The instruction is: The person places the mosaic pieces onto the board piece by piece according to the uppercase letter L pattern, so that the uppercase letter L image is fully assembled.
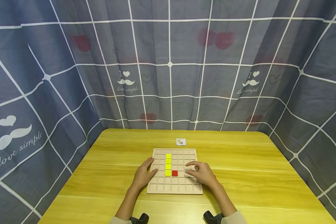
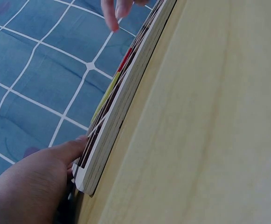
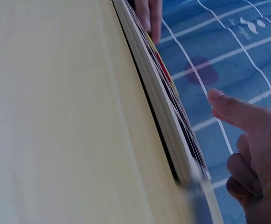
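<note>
A light wooden grid board point(image 1: 159, 187) lies on the table. Several yellow square tiles point(image 1: 168, 161) form a column in its cells, and a red square tile point(image 1: 175, 173) sits just right of the lowest one. My left hand point(image 1: 141, 175) rests at the board's left edge, thumb over the rim and fingers along the side. Above the board's right part hovers my right hand point(image 1: 203, 173), thumb and index finger apart with nothing visible between them. In the right wrist view that thumb point(image 3: 238, 112) is stretched out while the other fingers are curled.
A small printed grid card point(image 1: 180, 142) lies beyond the board's far edge. Something red point(image 1: 215, 176) shows on the table, partly hidden behind my right hand. A blue-grey checked curtain point(image 1: 184, 77) surrounds the wooden table point(image 1: 100, 186) at the back and sides.
</note>
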Available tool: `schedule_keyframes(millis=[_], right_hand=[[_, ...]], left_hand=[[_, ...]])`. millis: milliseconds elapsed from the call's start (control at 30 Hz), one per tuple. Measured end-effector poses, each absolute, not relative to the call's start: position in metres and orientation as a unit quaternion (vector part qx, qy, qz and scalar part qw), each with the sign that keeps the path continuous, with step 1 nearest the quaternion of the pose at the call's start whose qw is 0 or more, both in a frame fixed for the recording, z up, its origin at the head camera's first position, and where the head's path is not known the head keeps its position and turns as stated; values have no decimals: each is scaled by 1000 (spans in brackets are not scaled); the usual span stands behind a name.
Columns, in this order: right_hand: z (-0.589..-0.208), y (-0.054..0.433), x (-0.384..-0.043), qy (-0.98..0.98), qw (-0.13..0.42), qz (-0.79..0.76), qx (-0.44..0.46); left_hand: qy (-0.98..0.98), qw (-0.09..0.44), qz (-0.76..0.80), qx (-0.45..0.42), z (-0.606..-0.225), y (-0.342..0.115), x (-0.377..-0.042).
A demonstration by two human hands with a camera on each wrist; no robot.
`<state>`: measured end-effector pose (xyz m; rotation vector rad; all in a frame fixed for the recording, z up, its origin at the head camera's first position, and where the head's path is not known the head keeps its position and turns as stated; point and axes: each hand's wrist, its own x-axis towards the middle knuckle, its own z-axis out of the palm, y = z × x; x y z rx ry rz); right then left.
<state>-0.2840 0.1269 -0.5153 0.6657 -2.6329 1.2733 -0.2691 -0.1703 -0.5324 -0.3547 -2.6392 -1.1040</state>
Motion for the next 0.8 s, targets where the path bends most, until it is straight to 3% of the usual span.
schedule_keyframes(millis=[400,800], right_hand=[[-514,203,-282,-865,52,471,165],[-519,242,-273,-875,-17,460,154]], left_hand=[[-907,127,-384,-120,-532,-170,-269],[-908,123,-383,-119,-532,-170,-269]])
